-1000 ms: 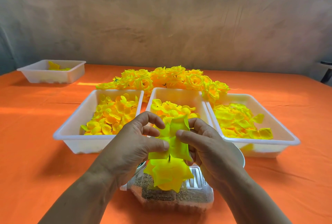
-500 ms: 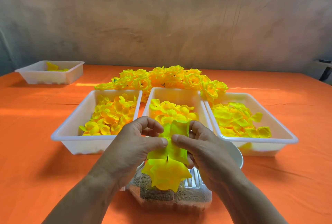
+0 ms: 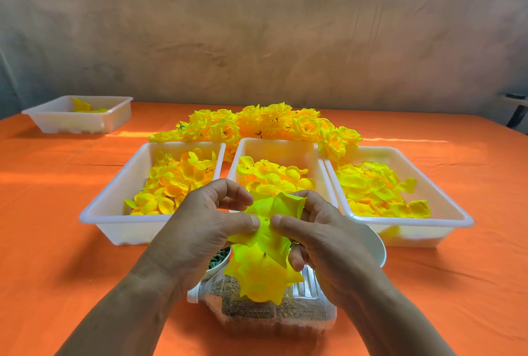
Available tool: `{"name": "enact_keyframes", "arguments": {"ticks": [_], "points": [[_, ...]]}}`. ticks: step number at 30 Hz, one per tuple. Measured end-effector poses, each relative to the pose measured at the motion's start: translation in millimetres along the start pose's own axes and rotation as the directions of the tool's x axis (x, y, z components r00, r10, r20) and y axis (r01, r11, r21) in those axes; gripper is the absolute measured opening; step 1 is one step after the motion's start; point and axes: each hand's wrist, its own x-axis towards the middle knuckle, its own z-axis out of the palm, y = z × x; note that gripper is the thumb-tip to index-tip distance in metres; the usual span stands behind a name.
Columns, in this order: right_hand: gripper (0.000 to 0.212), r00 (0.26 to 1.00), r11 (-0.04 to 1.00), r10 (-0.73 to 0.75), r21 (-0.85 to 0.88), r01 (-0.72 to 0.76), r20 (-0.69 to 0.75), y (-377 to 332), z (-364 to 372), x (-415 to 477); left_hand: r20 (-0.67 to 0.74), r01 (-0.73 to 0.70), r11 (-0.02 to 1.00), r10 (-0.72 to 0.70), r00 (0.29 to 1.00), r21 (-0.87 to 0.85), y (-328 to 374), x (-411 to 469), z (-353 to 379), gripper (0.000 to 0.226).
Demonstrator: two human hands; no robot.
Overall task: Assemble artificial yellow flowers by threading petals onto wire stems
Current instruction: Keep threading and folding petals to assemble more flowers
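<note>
Both hands pinch one yellow petal piece (image 3: 271, 212) between them, just above a part-built yellow flower (image 3: 263, 275). My left hand (image 3: 200, 230) holds the piece's left side with thumb and forefinger. My right hand (image 3: 317, 235) holds its right side, thumb tip close to the left thumb. A dark spot, the wire tip or the hole, shows at the piece's centre between the thumbs. The wire stem itself is hidden by petals. The flower stands over a clear plastic container (image 3: 265, 310) filled with sand.
Three white trays of loose yellow petals stand side by side: left (image 3: 114, 212), middle (image 3: 274, 147), right (image 3: 440, 212). Finished flowers (image 3: 257, 124) are piled behind them. A fourth tray (image 3: 77, 121) sits far left. A small bowl of green pieces (image 3: 218, 260) and a white bowl (image 3: 374, 250) flank the container.
The upper petal piece has been pressed lower toward the flower and spread flatter. Both thumbs have closed in on its centre.
</note>
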Motion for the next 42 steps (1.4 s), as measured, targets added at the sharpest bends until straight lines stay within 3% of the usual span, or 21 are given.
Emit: {"name": "enact_keyframes", "arguments": {"ticks": [12, 26, 42], "points": [[0.023, 1.000, 1.000, 0.006, -0.013, -0.007, -0.022, -1.4, 2.2, -2.0, -0.020, 0.006, 0.998, -0.004, 1.000, 0.060, -2.8, 1.2, 2.8, 0.025], [0.023, 0.999, 1.000, 0.000, 0.018, 0.001, -0.049, -4.7, 6.6, -8.2, -0.051, -0.053, 0.993, 0.059, 0.997, 0.103, 0.8, -2.7, 3.3, 0.035], [0.025, 0.998, 1.000, -0.001, 0.014, 0.001, -0.056, -2.8, 6.8, -8.1, -0.014, -0.089, 0.988, 0.092, 0.996, 0.126, 1.4, -1.6, 4.8, 0.022]]}}
